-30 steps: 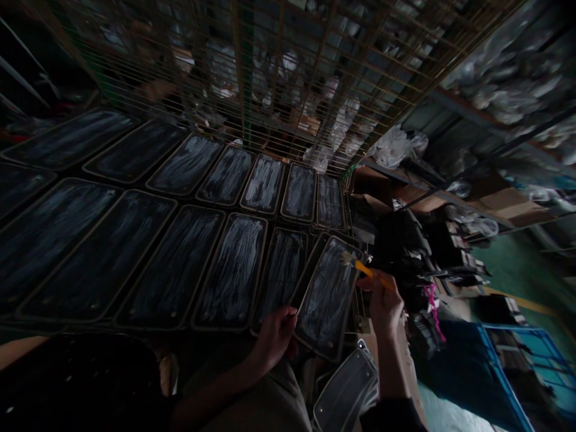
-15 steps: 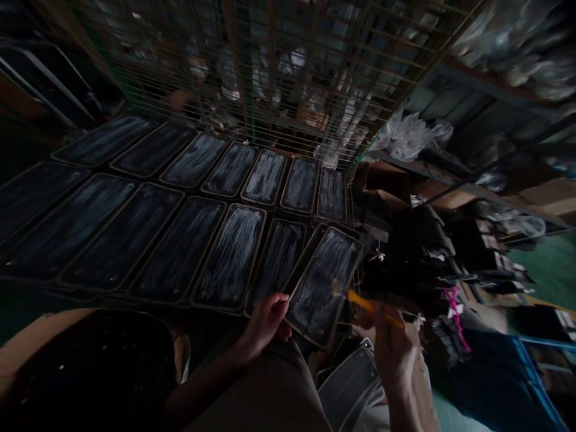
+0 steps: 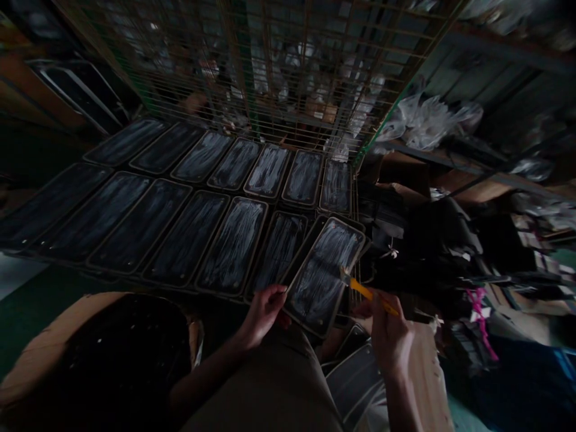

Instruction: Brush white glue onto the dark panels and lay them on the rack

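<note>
My left hand [image 3: 264,312] grips the lower left edge of a dark rectangular panel [image 3: 324,276] streaked with white paste, holding it tilted. My right hand [image 3: 387,333] is closed on a small brush with a yellow handle [image 3: 369,294]. Its bristles touch the right edge of that panel, about halfway up. Two rows of similar dark panels [image 3: 234,240], all smeared white, lie side by side to the left of the held one.
A wire mesh rack [image 3: 279,72] stands behind the panels. Clear plastic bags [image 3: 423,120] and cardboard boxes [image 3: 405,180] fill shelves at right. More uncoated panels [image 3: 355,384] are stacked by my lap. A dark round container [image 3: 112,360] sits at lower left.
The brush went from the panel's top right corner down to its lower part, then back up to the right edge. My left hand kept its hold. The view shifted left.
</note>
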### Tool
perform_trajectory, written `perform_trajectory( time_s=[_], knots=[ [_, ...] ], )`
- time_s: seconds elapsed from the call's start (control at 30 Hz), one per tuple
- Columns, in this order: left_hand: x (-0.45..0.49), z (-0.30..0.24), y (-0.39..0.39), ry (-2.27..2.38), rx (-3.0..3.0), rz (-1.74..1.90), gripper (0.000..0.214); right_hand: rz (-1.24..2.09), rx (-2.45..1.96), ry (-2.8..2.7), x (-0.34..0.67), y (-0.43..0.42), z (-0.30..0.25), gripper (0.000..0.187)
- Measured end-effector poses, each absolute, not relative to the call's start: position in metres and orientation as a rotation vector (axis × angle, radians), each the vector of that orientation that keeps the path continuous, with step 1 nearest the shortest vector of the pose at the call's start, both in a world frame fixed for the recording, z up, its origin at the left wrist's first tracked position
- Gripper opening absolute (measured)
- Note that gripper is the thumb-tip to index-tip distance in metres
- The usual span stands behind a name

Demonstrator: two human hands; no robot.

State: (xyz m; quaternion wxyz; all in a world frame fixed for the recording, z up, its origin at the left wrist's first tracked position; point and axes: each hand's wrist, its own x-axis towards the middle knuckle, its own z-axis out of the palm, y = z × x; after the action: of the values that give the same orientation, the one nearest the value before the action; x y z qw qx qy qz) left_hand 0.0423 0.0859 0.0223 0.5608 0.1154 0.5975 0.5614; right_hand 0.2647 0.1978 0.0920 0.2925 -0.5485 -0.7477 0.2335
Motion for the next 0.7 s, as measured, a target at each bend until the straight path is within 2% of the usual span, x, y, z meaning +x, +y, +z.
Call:
perform_trajectory(
  time_s=[0.2, 0.37, 0.53, 0.7],
  knots=[
    [0.036, 0.03, 0.087, 1.369, 0.278, 1.223, 0.064, 0.921, -1.558, -1.707, 0.28, 0.176, 0.116, 0.037],
    [0.023, 0.044, 0.085, 1.122, 0.19, 1.167, 0.05, 0.68, -1.264, -1.315, 0.263, 0.209, 0.107, 0.034],
    [0.025, 0.062, 0.088, 1.027, 0.159, 1.117, 0.044, 0.616, -1.031, -1.315, 0.219, 0.259, 0.07, 0.032],
    [0.034, 0.064, 0.084, 1.104, 0.321, 1.021, 0.044, 0.657, -1.043, -1.409, 0.194, 0.304, 0.047, 0.037]
  ],
)
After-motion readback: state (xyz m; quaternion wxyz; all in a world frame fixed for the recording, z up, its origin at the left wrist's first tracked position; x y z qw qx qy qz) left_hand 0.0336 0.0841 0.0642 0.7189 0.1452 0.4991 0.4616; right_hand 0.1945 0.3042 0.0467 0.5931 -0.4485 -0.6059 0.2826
